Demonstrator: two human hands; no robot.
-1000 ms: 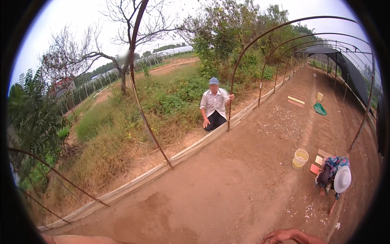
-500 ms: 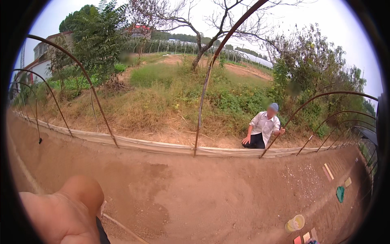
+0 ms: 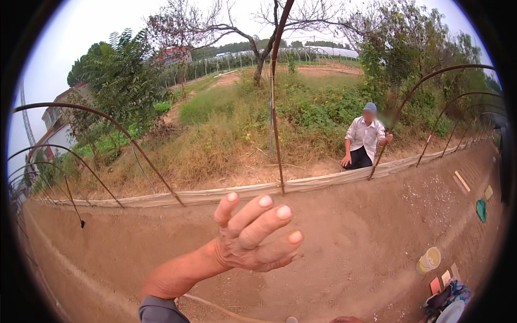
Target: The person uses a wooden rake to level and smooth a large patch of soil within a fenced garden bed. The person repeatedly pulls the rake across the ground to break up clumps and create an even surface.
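My left hand is raised in the middle of the view, its back and fingernails facing me. The fingers are apart and slightly bent, with nothing in them; the thumb is mostly hidden below. The forearm, in a rolled grey sleeve, comes in from the lower left. Beneath it a thin pale stick lies over the brown soil. A skin-coloured sliver, apparently my right hand, shows at the bottom edge; its fingers are hidden. Beside it sits a small pale rounded end of something I cannot make out.
Across a low plastic sheet wall, a person crouches holding a curved hoop. More hoops rise on both sides. At right are a yellowish bucket, a green cloth or bag, flat boards and white bits scattered on soil.
My left hand has swung from the lower left corner up into the middle, its fingers now showing. The view has shifted, and more things show at the lower right. The crouching person stays put.
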